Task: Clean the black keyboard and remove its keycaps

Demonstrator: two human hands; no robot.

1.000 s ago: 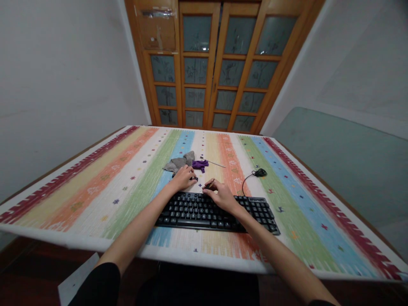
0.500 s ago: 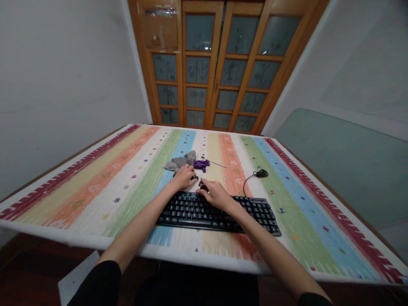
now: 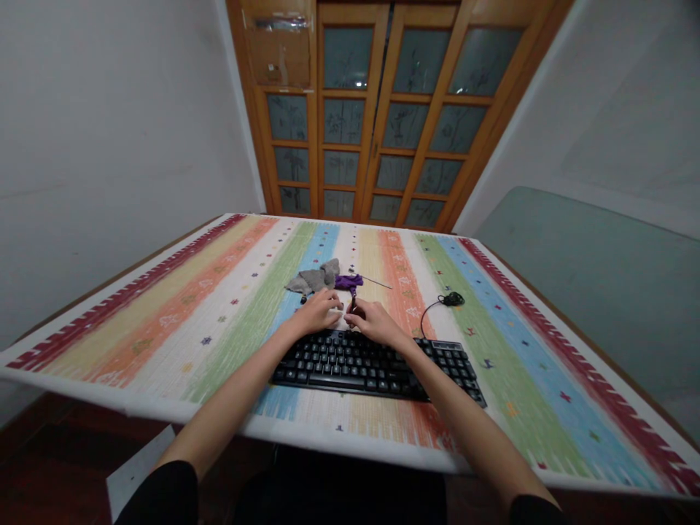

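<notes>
My left hand [image 3: 319,312] rests just beyond the keyboard's back edge, its fingers curled and pressed together. What they hold is hidden, though a small black end [image 3: 304,299] shows at the hand's left side. Close by on the right, my right hand [image 3: 375,321] pinches a small, dark, slim object [image 3: 353,302] between thumb and fingers, held roughly upright. Its kind is too small to make out. Below both hands lies a black keyboard [image 3: 339,381], partly covered by my right wrist.
Behind the hands lie a grey cloth [image 3: 317,280], a purple cloth [image 3: 348,281] and a thin rod [image 3: 378,283]. A coiled black cable [image 3: 451,299] sits to the right. A striped cloth [image 3: 219,321] covers the table. Wooden glass-paned doors [image 3: 377,117] stand beyond.
My right hand has risen slightly away from the keyboard, and its dark object now stands more upright. My left hand has shifted a little, uncovering the black end. The view has moved slightly.
</notes>
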